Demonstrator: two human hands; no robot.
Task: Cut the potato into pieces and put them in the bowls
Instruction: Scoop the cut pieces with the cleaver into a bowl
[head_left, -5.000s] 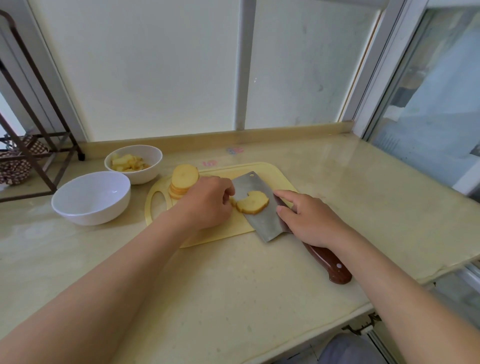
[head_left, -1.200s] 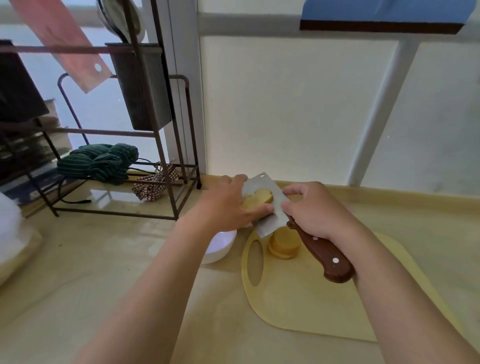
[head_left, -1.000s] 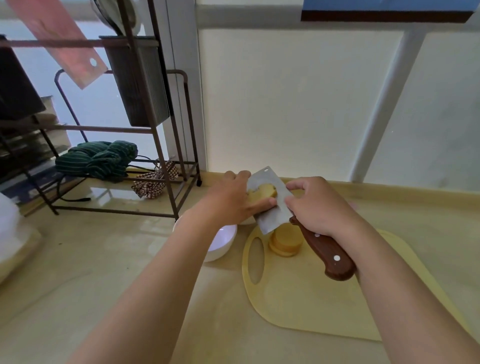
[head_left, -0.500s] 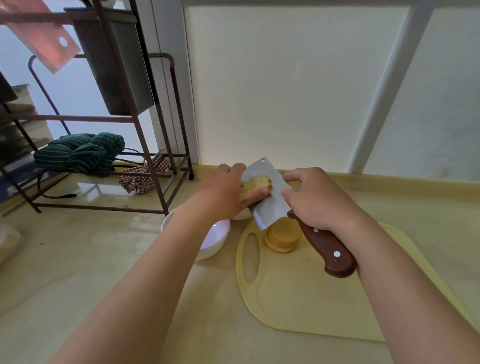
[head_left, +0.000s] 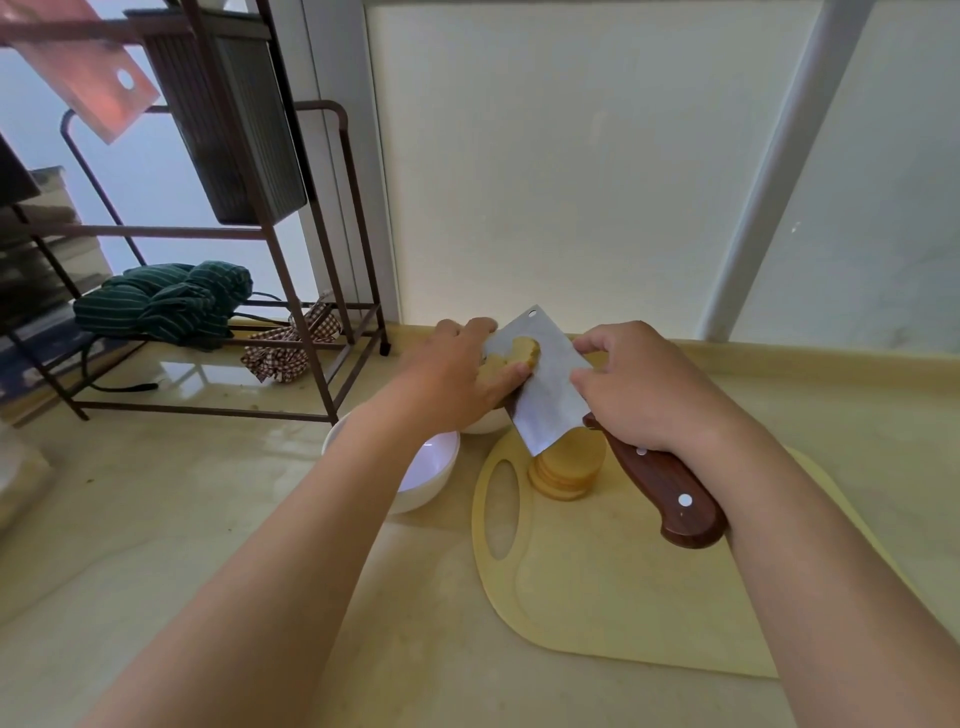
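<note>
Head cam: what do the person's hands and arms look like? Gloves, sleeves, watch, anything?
Left hand and right hand are bare: no gloves. Left forearm and right forearm are bare too, with no sleeve edge in frame. No watch, band or bracelet at either wrist. No rings on the fingers that show; some are hidden.

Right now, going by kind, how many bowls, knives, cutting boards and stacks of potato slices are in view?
Bowls: 2, near bowl and far bowl, mostly hidden by the left hand
Knives: 1, cleaver in the right hand, potato pieces on its blade
Cutting boards: 1, cutting board
Potato stacks: 1, stack of slices
Total: 5
</note>
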